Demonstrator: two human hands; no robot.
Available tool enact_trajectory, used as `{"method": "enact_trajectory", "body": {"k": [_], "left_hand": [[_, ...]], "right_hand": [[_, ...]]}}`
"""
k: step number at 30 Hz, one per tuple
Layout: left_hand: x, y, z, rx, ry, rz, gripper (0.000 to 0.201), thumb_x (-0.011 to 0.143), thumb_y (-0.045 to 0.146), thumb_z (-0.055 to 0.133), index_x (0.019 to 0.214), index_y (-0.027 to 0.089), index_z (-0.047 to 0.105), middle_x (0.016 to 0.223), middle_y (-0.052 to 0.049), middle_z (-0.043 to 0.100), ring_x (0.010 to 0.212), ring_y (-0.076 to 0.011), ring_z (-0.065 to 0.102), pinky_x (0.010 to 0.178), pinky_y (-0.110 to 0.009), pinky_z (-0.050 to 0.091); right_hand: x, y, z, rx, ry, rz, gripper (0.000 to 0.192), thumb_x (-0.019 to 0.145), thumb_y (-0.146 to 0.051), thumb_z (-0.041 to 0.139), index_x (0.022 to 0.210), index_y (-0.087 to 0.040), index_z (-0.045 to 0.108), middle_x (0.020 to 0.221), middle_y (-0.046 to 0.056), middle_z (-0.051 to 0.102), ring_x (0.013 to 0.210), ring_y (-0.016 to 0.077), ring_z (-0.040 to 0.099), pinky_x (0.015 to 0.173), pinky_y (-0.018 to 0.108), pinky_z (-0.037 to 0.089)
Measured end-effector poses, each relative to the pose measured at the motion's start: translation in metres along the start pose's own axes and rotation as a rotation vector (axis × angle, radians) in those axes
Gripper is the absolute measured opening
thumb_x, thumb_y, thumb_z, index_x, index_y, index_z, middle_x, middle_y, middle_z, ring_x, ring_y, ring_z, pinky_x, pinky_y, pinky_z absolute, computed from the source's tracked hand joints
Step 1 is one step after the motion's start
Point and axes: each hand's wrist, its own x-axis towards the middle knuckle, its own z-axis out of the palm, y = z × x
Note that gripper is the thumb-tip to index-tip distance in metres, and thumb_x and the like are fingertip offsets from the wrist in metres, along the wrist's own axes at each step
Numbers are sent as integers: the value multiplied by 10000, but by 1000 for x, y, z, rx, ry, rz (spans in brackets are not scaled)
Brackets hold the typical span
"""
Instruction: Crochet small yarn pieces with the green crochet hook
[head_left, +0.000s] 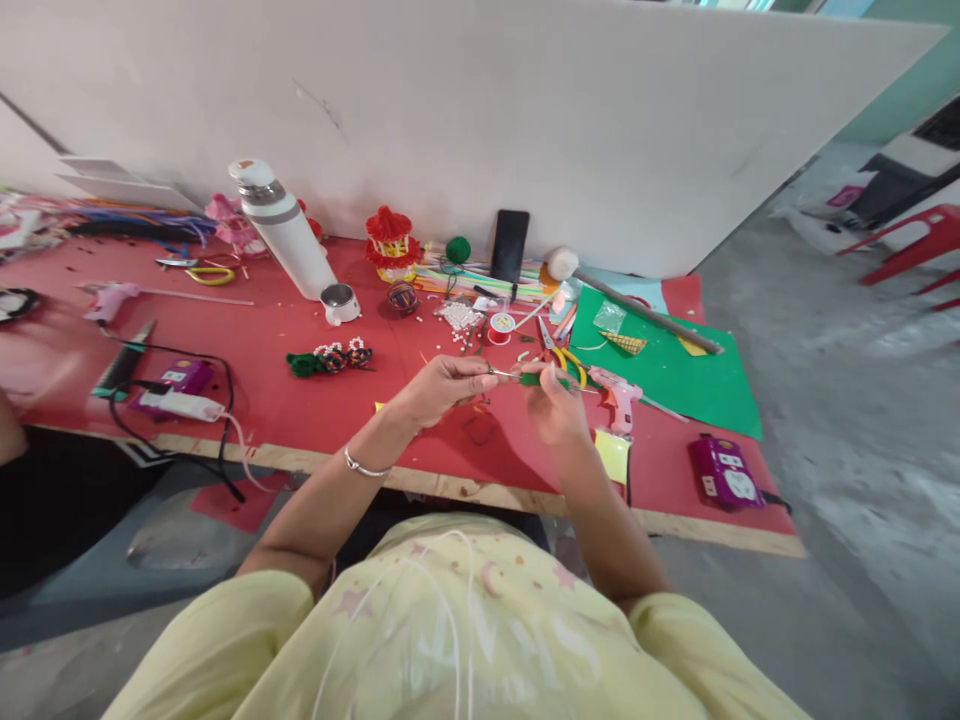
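1. The green stem (541, 379) is a thin, wrapped piece held between the two hands, above the red worktop (300, 400), just left of the pink glue gun (619, 398).
2. Its long axis runs nearly level, left to right, from the left hand (442, 388) across to the right hand (553, 405).
3. The right hand is nearer the stem's green part; its fingers (541, 372) are closed on it, pinching it from above.
4. The left hand's fingers (480, 370) are pressed together at the stem's bare left end, where a thin metallic tip shows; whether they grip a wire or a small tool there is too small to tell.
5. Both forearms reach forward from the body and converge, wrists slightly raised, so the hands meet just left of the glue gun; the left wrist bears a bangle (365, 467).
6. Scissors (559, 352) with yellow handles lie just behind the glue gun, touching the edge of the green sheet (675, 370).
7. A red thread spool (501, 326) and scattered white beads (459, 318) lie behind and left of the glue gun.
8. A white bottle (285, 232) stands tilted well left of the glue gun, near the wall.
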Motion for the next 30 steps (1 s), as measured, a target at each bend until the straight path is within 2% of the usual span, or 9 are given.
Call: {"method": "enact_trajectory", "body": {"k": [4,9,14,19,24,30], "left_hand": [[1,-4,2,-76,47,-43,377,793,480,836,843,110,784,699,-19,628,497,-30,380,449,-205,227],[0,-3,4,-125,81,-34,334,808,423,835,954,129,776,669,-2,660,454,-18,384,425,-185,227],[0,-4,6,-55,134,-12,338,829,446,807,902,118,780,678,-19,679,453,-21,391,423,-190,246],[1,-4,8,4,181,11,429,819,460,808,1081,120,805,671,-20,679,463,-32,389,436,-200,248],[2,-6,7,12,157,10,454,839,447,798,1165,131,793,681,-18,683,465,-25,364,447,-199,233],[2,-9,8,-56,96,31,666,860,403,799,1454,164,619,689,-2,687,458,-27,394,433,-182,245]], "right_hand": [[-1,6,3,37,23,31,336,767,-609,818,806,-278,772,877,15,793,836,205,725,835,406,584],[-2,10,5,64,24,17,293,802,-577,805,860,-290,786,905,8,795,860,190,725,849,385,572],[-8,10,9,-20,102,-21,308,838,-581,768,887,-278,791,923,16,793,848,192,711,821,380,566],[-13,7,9,-148,112,-82,211,897,-484,741,924,-287,810,918,-10,799,894,181,720,910,367,545],[-15,7,8,-219,78,-95,263,918,-516,696,937,-278,806,952,13,807,920,210,736,932,399,555],[-18,9,9,-214,79,-94,242,928,-496,695,974,-286,805,967,7,802,913,197,723,914,382,551]]}}
